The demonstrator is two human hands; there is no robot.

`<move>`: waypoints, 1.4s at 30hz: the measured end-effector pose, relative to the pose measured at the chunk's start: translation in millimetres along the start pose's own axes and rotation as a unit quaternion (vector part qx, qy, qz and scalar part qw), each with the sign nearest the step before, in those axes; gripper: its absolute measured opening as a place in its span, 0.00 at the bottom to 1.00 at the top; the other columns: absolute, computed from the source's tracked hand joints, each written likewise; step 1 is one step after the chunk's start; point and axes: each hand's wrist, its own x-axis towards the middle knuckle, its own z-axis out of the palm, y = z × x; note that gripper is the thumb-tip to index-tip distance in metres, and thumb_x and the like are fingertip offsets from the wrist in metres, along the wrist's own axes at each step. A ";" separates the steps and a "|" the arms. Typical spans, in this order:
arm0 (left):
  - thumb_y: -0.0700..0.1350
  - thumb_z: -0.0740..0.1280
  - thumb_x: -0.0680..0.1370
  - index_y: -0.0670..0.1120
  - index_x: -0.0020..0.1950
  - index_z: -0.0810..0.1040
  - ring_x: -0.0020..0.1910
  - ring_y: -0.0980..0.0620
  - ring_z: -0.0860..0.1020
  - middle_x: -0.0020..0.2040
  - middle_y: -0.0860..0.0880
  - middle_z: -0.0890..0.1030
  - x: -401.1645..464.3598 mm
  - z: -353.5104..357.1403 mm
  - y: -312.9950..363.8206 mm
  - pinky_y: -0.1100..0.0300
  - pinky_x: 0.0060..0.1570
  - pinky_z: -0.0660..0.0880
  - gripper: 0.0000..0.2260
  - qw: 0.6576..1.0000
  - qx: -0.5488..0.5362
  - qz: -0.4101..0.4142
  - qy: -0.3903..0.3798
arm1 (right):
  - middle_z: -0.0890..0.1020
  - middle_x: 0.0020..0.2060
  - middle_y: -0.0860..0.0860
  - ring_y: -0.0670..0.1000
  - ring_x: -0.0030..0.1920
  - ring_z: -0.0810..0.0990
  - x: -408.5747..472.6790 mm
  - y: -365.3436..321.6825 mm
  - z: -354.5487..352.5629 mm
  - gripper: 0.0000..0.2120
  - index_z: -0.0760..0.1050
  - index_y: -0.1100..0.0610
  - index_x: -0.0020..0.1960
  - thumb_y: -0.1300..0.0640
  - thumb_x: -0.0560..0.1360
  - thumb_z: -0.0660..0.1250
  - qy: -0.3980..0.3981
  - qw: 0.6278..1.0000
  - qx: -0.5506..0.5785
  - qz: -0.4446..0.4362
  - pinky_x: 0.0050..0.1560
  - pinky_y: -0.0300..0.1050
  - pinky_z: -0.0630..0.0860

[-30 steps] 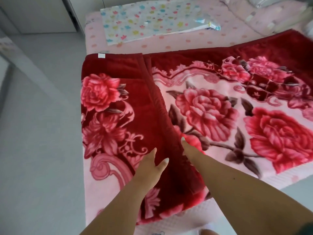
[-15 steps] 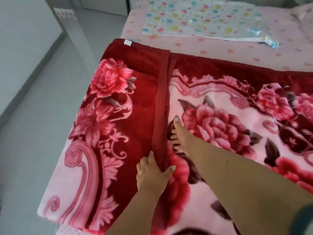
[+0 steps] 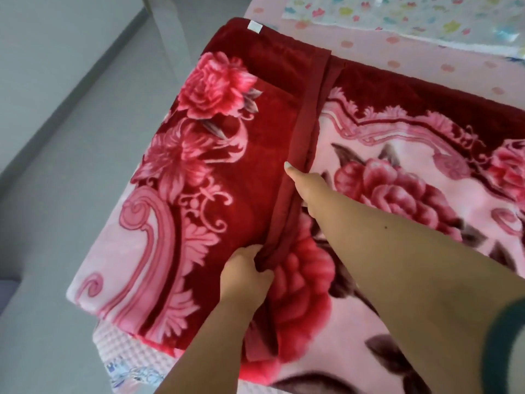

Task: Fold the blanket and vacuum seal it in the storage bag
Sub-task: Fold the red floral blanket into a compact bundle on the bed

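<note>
red rose blanket — plush, left side folded over

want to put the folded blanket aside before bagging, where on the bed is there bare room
One free strip: the pink dotted sheet between the blanket and the storage bag at the top. Elsewhere the blanket fills the bed, with the left hand and right hand gripping its hem.

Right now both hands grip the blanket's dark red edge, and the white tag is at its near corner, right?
Not quite. In the head view the left hand and right hand do grip the blanket edge, but the white tag is at the far corner.
</note>
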 end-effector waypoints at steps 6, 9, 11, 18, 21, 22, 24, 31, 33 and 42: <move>0.43 0.72 0.65 0.56 0.59 0.81 0.52 0.58 0.79 0.53 0.58 0.81 -19.1 -12.5 6.4 0.58 0.59 0.76 0.23 0.983 -0.181 -0.033 0.009 | 0.80 0.51 0.57 0.56 0.51 0.79 3.3 -9.8 -8.7 0.16 0.75 0.62 0.60 0.59 0.74 0.67 0.043 0.990 0.003 -0.131 0.48 0.44 0.74; 0.46 0.68 0.59 0.59 0.54 0.82 0.49 0.59 0.81 0.50 0.60 0.82 -32.6 -10.9 25.9 0.55 0.56 0.78 0.24 0.975 -0.216 -0.032 0.040 | 0.80 0.48 0.55 0.54 0.48 0.78 -3.6 -13.0 -30.5 0.14 0.76 0.62 0.58 0.61 0.74 0.66 0.045 0.983 -0.007 -0.180 0.45 0.40 0.70; 0.45 0.69 0.59 0.59 0.54 0.83 0.49 0.58 0.81 0.50 0.60 0.82 -43.3 -3.2 44.3 0.55 0.56 0.77 0.24 0.974 -0.219 -0.031 0.047 | 0.80 0.49 0.56 0.54 0.48 0.78 -6.8 -13.7 -52.0 0.14 0.76 0.62 0.58 0.62 0.73 0.66 0.047 0.978 -0.026 -0.202 0.45 0.39 0.70; 0.40 0.71 0.66 0.59 0.56 0.82 0.45 0.60 0.80 0.44 0.63 0.80 -79.5 43.4 101.1 0.61 0.52 0.78 0.22 0.975 -0.212 -0.027 0.055 | 0.81 0.49 0.56 0.55 0.49 0.79 -9.9 -2.0 -122.8 0.15 0.75 0.61 0.59 0.61 0.72 0.68 0.042 0.975 -0.047 -0.214 0.51 0.45 0.75; 0.40 0.71 0.66 0.59 0.57 0.82 0.45 0.61 0.79 0.43 0.65 0.78 -95.8 65.9 120.0 0.63 0.50 0.77 0.22 0.977 -0.208 -0.027 0.047 | 0.82 0.49 0.57 0.57 0.51 0.80 -12.6 12.0 -154.7 0.17 0.75 0.62 0.58 0.59 0.70 0.69 0.053 0.973 -0.065 -0.216 0.55 0.50 0.77; 0.40 0.71 0.66 0.59 0.57 0.82 0.45 0.60 0.79 0.44 0.64 0.78 -99.2 73.4 123.7 0.63 0.51 0.77 0.22 0.977 -0.207 -0.024 0.044 | 0.82 0.50 0.58 0.58 0.51 0.81 -10.3 18.3 -163.4 0.17 0.76 0.62 0.57 0.59 0.70 0.70 0.062 0.971 -0.069 -0.219 0.56 0.52 0.77; 0.41 0.71 0.66 0.59 0.59 0.81 0.49 0.58 0.79 0.47 0.62 0.77 -107.6 90.9 134.4 0.62 0.53 0.76 0.23 0.979 -0.201 -0.015 0.034 | 0.82 0.51 0.60 0.59 0.52 0.81 -12.8 31.6 -186.3 0.16 0.76 0.63 0.57 0.60 0.71 0.70 0.075 0.969 -0.082 -0.220 0.57 0.54 0.76; 0.48 0.72 0.69 0.58 0.66 0.76 0.55 0.56 0.76 0.53 0.56 0.72 -103.0 143.4 122.4 0.64 0.56 0.73 0.25 0.995 -0.095 -0.014 -0.032 | 0.83 0.52 0.60 0.59 0.54 0.81 5.8 79.8 -211.6 0.25 0.77 0.61 0.60 0.53 0.66 0.74 0.011 0.975 -0.152 -0.165 0.55 0.49 0.76; 0.56 0.72 0.71 0.55 0.66 0.76 0.53 0.57 0.76 0.55 0.57 0.73 -95.4 143.5 119.6 0.61 0.55 0.75 0.24 0.993 -0.112 -0.033 -0.031 | 0.82 0.53 0.56 0.57 0.53 0.81 10.4 81.5 -210.7 0.28 0.76 0.57 0.62 0.50 0.65 0.74 -0.006 0.976 -0.159 -0.145 0.54 0.47 0.76; 0.59 0.53 0.81 0.48 0.79 0.54 0.78 0.49 0.51 0.79 0.48 0.55 12.7 69.8 152.6 0.52 0.76 0.49 0.29 0.986 0.047 0.063 0.150 | 0.74 0.66 0.62 0.61 0.67 0.71 31.6 15.3 -209.1 0.27 0.68 0.59 0.72 0.41 0.82 0.52 0.048 0.989 -0.115 -0.079 0.68 0.47 0.62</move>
